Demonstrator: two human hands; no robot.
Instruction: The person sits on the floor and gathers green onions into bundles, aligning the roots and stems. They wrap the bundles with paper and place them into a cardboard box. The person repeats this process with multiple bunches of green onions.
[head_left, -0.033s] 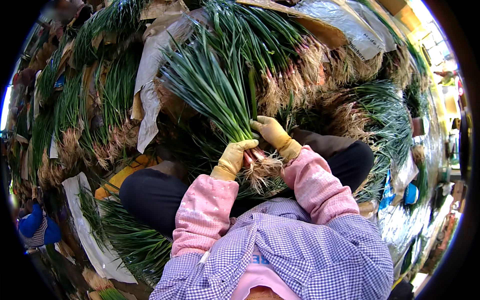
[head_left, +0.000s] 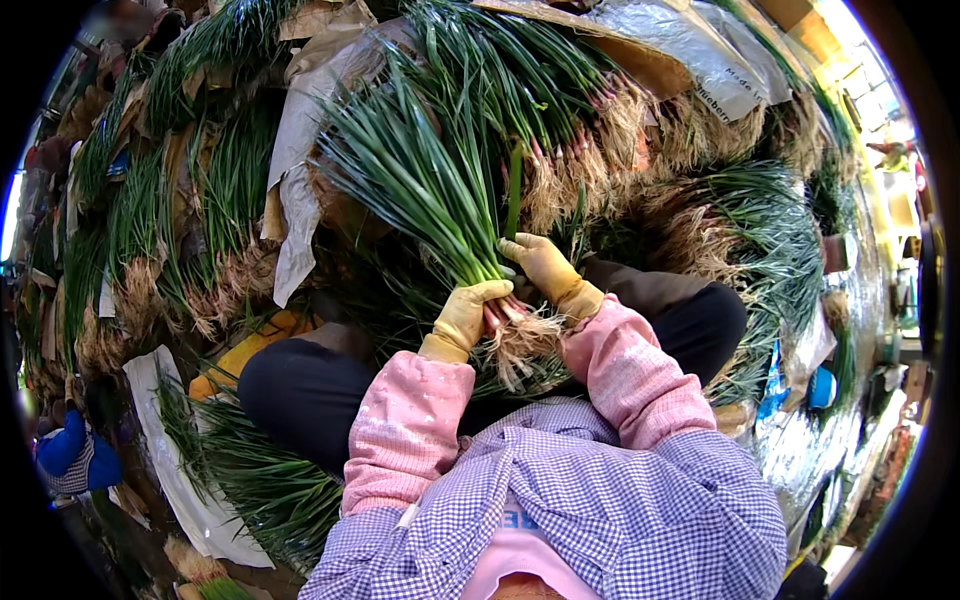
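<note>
My left hand (head_left: 462, 318), in a yellow glove, is closed round a bunch of green onions (head_left: 432, 210) just above the pink-white stem ends and tangled roots (head_left: 520, 340); the leaves fan toward the upper left. My right hand (head_left: 540, 268), also gloved, is closed at the right side of that bunch, its thumb and finger pinched at the foot of an upright flat green strip (head_left: 514, 190). Whether that strip is a leaf or a tie I cannot tell. Some of the fingertips are hidden by the bunch.
Piles of green onions (head_left: 240, 190) lie on paper sheets (head_left: 295, 200) all around my crossed legs (head_left: 300, 400), with more at the right (head_left: 760, 250). A blue container (head_left: 822, 388) sits at the right. At the far left is a co-worker's blue sleeve (head_left: 62, 445).
The upright green strip has shifted very slightly to the right at its top. My hands and the bunch are almost where they were.
</note>
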